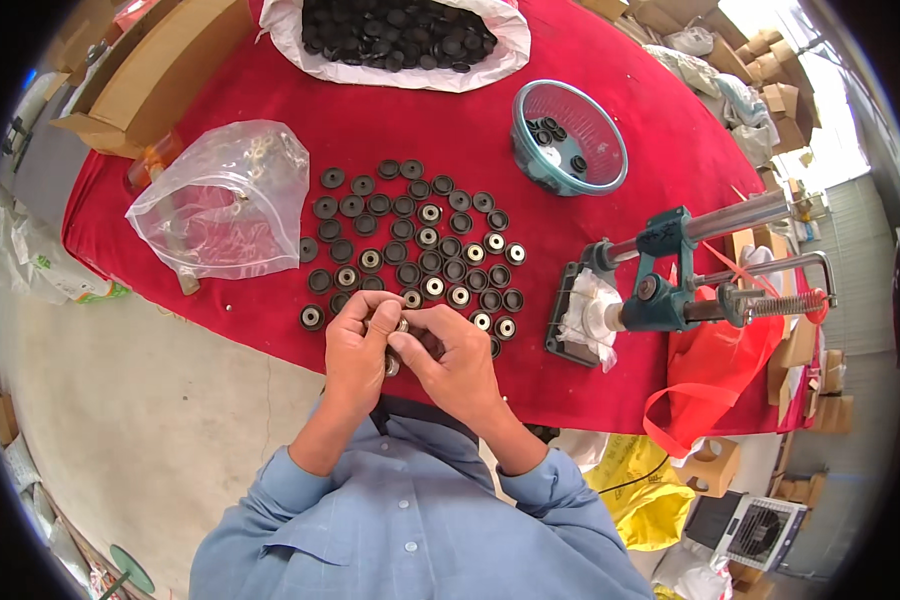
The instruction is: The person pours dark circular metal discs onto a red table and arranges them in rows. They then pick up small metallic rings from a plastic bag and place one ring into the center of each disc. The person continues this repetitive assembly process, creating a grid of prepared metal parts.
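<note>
My left hand (356,350) and my right hand (452,362) meet at the table's near edge, fingers closed. Small shiny metal bearings (392,366) show between and below the left fingers. My right thumb and fingertips pinch at the left fingertips; what they grip is mostly hidden. Just beyond my hands, several round black caps (402,229) lie in loose rows on the red cloth. Some hold a metal bearing (433,287) in the middle; others are bare cups.
A teal hand press (660,270) stands at the right. Behind it sits a blue plastic basket (616,160) with a few black caps. A clear plastic bag (220,215) lies left, a white sack (515,45) of black discs at the far side, and a red bag (715,370) near right.
</note>
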The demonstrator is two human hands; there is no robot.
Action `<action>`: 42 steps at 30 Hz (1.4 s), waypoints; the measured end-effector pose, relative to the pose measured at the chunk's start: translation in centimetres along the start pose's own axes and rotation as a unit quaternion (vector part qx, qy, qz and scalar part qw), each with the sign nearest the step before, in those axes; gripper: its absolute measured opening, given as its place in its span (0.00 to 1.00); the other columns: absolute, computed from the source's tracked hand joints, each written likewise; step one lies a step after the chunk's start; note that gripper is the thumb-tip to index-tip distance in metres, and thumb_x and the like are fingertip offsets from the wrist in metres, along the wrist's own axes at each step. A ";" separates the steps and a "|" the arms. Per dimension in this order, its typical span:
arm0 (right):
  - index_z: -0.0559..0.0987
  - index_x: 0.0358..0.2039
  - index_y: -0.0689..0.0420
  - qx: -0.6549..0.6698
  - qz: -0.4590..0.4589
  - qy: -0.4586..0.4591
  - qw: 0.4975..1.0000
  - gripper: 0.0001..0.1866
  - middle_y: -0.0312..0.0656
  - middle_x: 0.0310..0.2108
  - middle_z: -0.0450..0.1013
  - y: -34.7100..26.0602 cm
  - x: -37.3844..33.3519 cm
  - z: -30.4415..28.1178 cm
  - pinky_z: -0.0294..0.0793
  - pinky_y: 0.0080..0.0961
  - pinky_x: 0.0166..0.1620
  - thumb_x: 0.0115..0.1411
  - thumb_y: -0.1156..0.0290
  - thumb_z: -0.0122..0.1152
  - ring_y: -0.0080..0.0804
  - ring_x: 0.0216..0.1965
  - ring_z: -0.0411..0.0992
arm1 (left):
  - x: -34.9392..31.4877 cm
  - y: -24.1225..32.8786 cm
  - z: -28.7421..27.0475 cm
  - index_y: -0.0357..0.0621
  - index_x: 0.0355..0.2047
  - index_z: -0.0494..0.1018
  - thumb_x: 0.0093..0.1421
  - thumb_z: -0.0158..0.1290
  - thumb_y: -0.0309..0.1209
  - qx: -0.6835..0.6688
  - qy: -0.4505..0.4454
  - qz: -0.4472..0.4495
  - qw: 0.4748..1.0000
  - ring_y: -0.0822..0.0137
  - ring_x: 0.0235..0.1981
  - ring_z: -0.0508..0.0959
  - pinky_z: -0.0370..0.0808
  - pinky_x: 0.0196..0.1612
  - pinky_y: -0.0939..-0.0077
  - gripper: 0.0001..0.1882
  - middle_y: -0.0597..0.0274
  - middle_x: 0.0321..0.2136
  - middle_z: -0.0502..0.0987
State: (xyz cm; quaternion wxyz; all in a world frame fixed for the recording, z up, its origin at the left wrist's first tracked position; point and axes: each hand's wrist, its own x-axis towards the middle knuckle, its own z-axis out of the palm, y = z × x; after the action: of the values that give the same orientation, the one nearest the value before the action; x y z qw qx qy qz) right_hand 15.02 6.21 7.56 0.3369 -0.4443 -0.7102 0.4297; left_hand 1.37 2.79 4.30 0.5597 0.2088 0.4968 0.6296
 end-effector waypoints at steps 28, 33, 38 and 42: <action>0.84 0.43 0.63 -0.239 -0.084 0.154 0.955 0.10 0.48 0.41 0.79 9.0 13.9 -7.1 0.84 0.33 0.37 0.61 0.83 0.66 0.38 0.34 0.83 | 1.8 2.2 1.7 0.36 0.54 0.75 0.81 0.47 0.38 -0.273 -0.047 -0.252 0.927 0.70 0.35 0.79 0.75 0.33 0.78 0.17 0.60 0.38 0.79; 0.83 0.42 0.62 -0.341 -0.160 0.136 0.916 0.08 0.48 0.43 0.80 10.9 14.6 -6.9 0.83 0.40 0.46 0.61 0.81 0.67 0.48 0.41 0.82 | 1.5 1.9 1.1 0.32 0.60 0.74 0.80 0.49 0.34 -0.308 -0.059 -0.235 0.920 0.68 0.40 0.83 0.80 0.39 0.75 0.18 0.54 0.43 0.82; 0.83 0.41 0.62 -0.352 -0.171 0.111 0.914 0.08 0.47 0.43 0.81 11.1 14.6 -6.6 0.82 0.42 0.49 0.61 0.80 0.67 0.49 0.44 0.81 | 1.7 1.0 -0.2 0.30 0.61 0.73 0.79 0.51 0.32 -0.323 -0.103 -0.218 0.915 0.71 0.39 0.82 0.79 0.37 0.76 0.18 0.54 0.42 0.83; 0.83 0.42 0.62 -0.311 -0.143 0.134 0.930 0.08 0.45 0.43 0.82 11.0 14.5 -6.9 0.82 0.41 0.50 0.61 0.80 0.67 0.48 0.46 0.81 | 1.5 1.0 -0.1 0.31 0.61 0.72 0.78 0.53 0.33 -0.290 -0.111 -0.215 0.926 0.73 0.37 0.81 0.77 0.35 0.79 0.19 0.54 0.42 0.84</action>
State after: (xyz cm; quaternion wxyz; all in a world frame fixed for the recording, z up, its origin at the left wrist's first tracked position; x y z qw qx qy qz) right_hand 19.20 24.31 1.68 0.3317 -0.4738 -0.8127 0.0706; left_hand 0.34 4.23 4.69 0.7694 -0.0061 0.2600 0.5835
